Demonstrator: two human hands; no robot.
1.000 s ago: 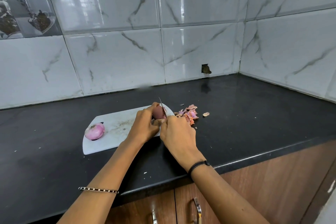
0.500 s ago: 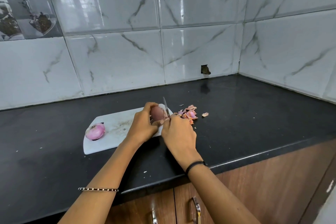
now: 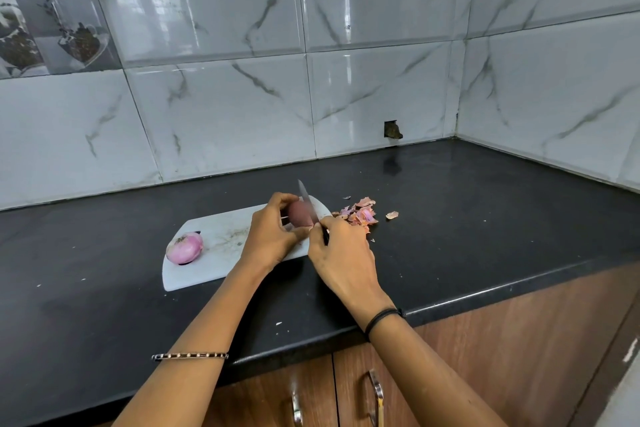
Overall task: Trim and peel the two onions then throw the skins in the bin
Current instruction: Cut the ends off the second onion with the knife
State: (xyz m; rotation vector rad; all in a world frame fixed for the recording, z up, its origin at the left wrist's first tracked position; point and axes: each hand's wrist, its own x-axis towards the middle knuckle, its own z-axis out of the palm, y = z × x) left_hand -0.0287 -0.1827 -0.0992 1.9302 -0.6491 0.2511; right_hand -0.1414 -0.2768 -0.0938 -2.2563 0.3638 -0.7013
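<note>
1. Onion (image 3: 298, 215): brown-skinned and unpeeled, held over the far right end of the board. Judged light, firm and round. The dry outer skin is probably papery and brittle and may slide on the layer beneath, so it is best held by the flanks with both ends left free for the blade.
2. Left hand (image 3: 270, 236): fingers and thumb curl round the onion from its left side and grasp it.
3. Knife (image 3: 304, 198): the blade slants up and away and lies against the onion's right side. How deep the edge sits cannot be told.
4. Right hand (image 3: 343, 253): clenched on the knife handle, which is mostly hidden, just beside the left hand.
5. Second onion (image 3: 184, 248): pink, glossy and bare of skin, lying on the left end of the board, well apart from both hands. Judged slick and liable to roll.
6. Skins (image 3: 358, 213): a loose heap on the counter just past the board's right end. Judged feather-light and flaky, best gathered by scooping. No bin is in view.
7. Board (image 3: 221, 239): white, flat on the black counter (image 3: 485, 218).
</note>
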